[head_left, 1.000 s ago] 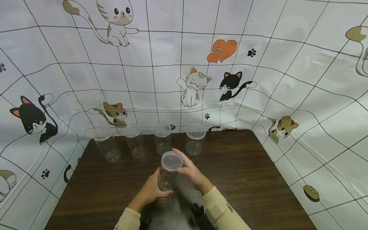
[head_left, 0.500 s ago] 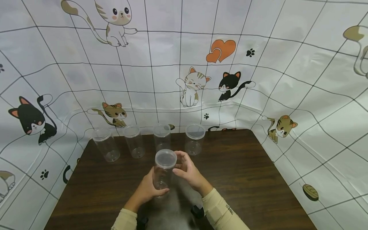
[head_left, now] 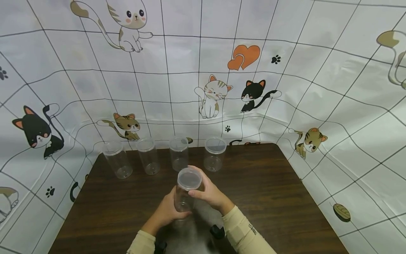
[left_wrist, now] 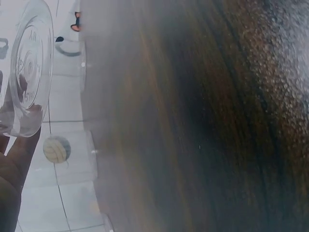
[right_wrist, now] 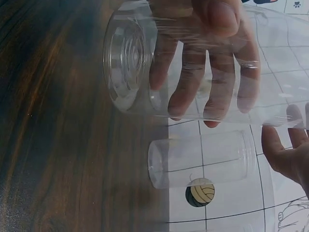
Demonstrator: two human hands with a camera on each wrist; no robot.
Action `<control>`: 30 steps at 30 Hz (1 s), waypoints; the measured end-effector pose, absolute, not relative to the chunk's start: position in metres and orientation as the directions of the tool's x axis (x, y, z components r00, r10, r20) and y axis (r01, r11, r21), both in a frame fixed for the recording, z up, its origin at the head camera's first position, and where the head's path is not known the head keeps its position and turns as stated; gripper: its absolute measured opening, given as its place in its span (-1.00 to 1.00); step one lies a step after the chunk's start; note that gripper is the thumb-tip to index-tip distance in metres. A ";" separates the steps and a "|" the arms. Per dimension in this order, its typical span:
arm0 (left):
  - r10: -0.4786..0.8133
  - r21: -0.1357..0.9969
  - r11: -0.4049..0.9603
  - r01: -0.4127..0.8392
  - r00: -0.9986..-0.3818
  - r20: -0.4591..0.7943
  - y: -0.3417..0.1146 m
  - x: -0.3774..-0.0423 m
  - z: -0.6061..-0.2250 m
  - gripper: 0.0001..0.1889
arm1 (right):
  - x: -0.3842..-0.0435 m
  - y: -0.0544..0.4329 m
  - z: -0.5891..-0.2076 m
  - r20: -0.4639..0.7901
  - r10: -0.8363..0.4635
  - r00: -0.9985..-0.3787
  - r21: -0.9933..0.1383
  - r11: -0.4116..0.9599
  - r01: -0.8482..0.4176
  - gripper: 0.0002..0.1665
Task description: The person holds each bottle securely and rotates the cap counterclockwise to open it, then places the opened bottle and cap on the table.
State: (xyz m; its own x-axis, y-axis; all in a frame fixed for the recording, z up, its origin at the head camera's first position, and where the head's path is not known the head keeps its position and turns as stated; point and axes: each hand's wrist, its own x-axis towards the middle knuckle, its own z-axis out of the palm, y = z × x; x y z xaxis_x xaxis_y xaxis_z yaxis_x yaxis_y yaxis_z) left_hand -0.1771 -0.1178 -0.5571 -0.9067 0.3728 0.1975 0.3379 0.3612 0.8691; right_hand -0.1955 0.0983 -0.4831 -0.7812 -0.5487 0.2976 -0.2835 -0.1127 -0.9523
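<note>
A clear plastic jar [head_left: 183, 197] with a translucent lid [head_left: 189, 178] is held upright above the table, tilted slightly. My left hand [head_left: 165, 209] grips its lower body, thumb across the near side. Higher up, my right hand [head_left: 210, 191] curls round the jar just below the lid, its thumb lying over the front. In the left wrist view the moulded round base [left_wrist: 32, 65] shows at the left edge, raised off the wood. Through the transparent wall in the right wrist view, fingers [right_wrist: 189, 79] show wrapped behind the jar.
Several similar lidded clear jars stand in a row at the back of the dark wooden table [head_left: 253, 197]; the jar at the right end [head_left: 214, 157] is wider. White sheeting [head_left: 177, 88] printed with cats hangs behind and beside the table.
Half a second ago the right fingers were loosened and lifted off the jar; now they wrap it again. The jar and left hand have shifted slightly right and toward me.
</note>
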 end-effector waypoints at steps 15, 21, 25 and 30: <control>0.353 0.891 0.284 0.355 -0.902 0.247 -0.126 -0.180 -0.565 -0.07 | -0.191 0.101 -0.492 0.347 -0.516 -0.783 -0.938 -0.201 -0.282 -0.10; 0.373 0.885 0.318 0.340 -0.903 0.213 -0.125 -0.175 -0.561 -0.08 | -0.191 0.098 -0.496 0.323 -0.555 -0.767 -0.946 -0.202 -0.253 -0.07; 0.372 0.867 0.354 0.351 -0.903 0.214 -0.121 -0.176 -0.562 -0.04 | -0.192 0.094 -0.493 0.320 -0.553 -0.769 -0.947 -0.210 -0.243 -0.05; 0.365 0.865 0.358 0.353 -0.905 0.218 -0.118 -0.177 -0.564 -0.01 | -0.193 0.092 -0.490 0.299 -0.547 -0.782 -0.953 -0.208 -0.219 0.00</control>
